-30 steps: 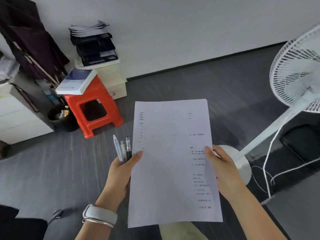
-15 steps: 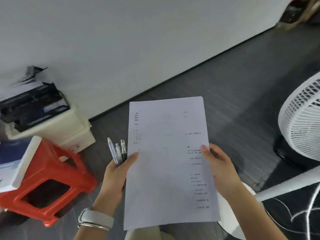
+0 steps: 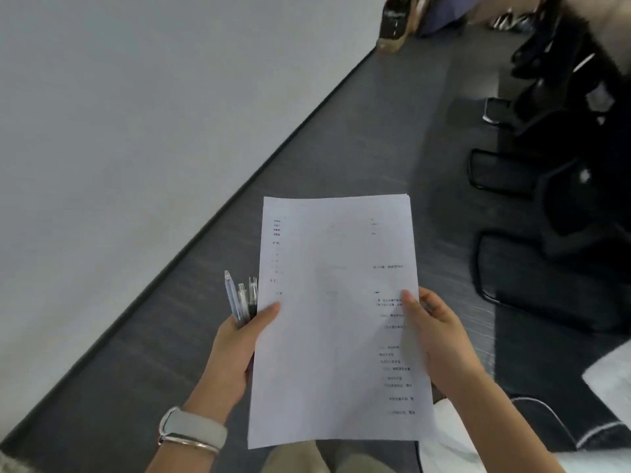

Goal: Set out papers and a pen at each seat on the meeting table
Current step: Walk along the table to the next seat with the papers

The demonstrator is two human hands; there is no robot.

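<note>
I hold a thin stack of printed white papers [image 3: 327, 322] upright in front of me over the dark floor. My left hand [image 3: 239, 346] pinches the stack's left edge with the thumb on top and also grips three pens [image 3: 240, 298], whose tips stick up beside the paper. My right hand [image 3: 433, 332] pinches the right edge, thumb on the printed side. The meeting table's top is not in sight.
A white wall [image 3: 136, 131] with a dark skirting runs diagonally on the left. Black office chairs [image 3: 560, 165] with sled bases stand at the right. A white fan base [image 3: 444, 435] and its cable lie low right. Bags sit far along the wall.
My view has swung to the right: the red stool, the trays and the fan head have left the frame and the black chairs have come in. Both hands keep the same hold.
</note>
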